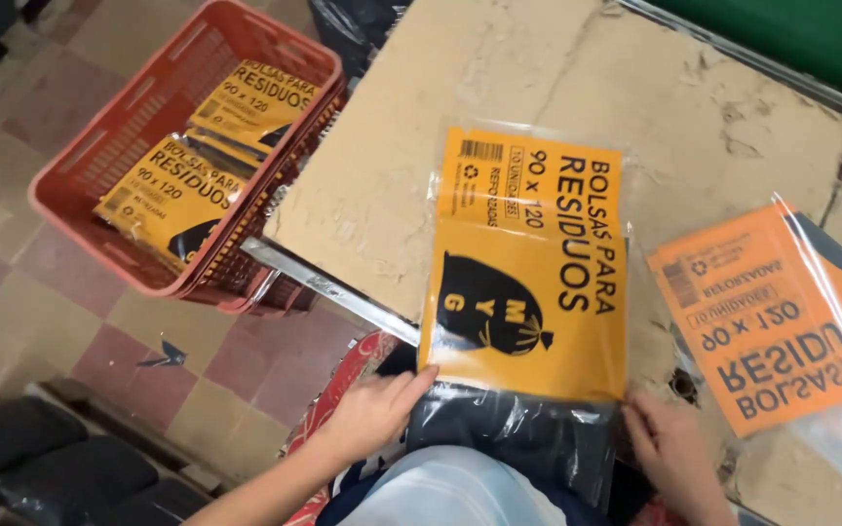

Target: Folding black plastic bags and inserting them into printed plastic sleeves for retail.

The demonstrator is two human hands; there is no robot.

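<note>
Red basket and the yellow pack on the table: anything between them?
Head view: only bare, worn tabletop and its metal edge lie between the red basket and the yellow pack.

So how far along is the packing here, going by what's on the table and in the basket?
Two finished packets already lie in the red basket on the floor. In hand: the left hand and right hand hold the bottom edge of a clear-wrapped orange packet, its dark bags showing at the open end. Another orange packet waits on the worn table. The total cannot be told.
</note>
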